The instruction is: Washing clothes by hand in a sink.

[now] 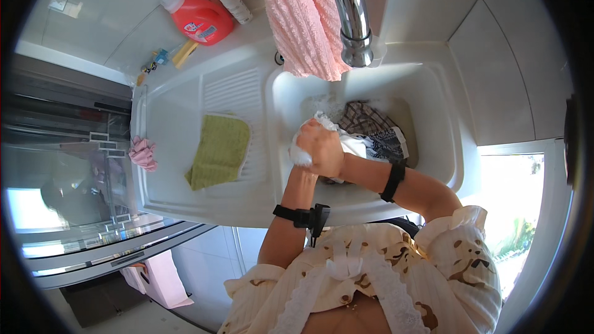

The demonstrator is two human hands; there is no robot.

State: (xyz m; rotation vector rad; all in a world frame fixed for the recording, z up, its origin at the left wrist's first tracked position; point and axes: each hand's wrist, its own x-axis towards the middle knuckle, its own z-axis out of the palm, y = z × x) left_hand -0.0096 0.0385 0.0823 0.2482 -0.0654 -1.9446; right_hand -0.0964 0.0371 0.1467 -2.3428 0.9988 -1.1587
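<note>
Since the white sink [450, 127] can catch drips, I hold my hands [322, 147] pressed together over it, with white suds [302, 158] on them. White cloth [353, 144] lies just beside them, by checked cloth [365, 117]; I cannot tell if my fingers pinch any.

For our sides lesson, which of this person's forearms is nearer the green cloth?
Left. The left forearm is right of the green cloth; the right forearm is farther right still.

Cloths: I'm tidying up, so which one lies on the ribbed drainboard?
The green cloth, left of the basin. The pink towel hangs by the tap instead, and the plaid cloth lies in the basin.
</note>
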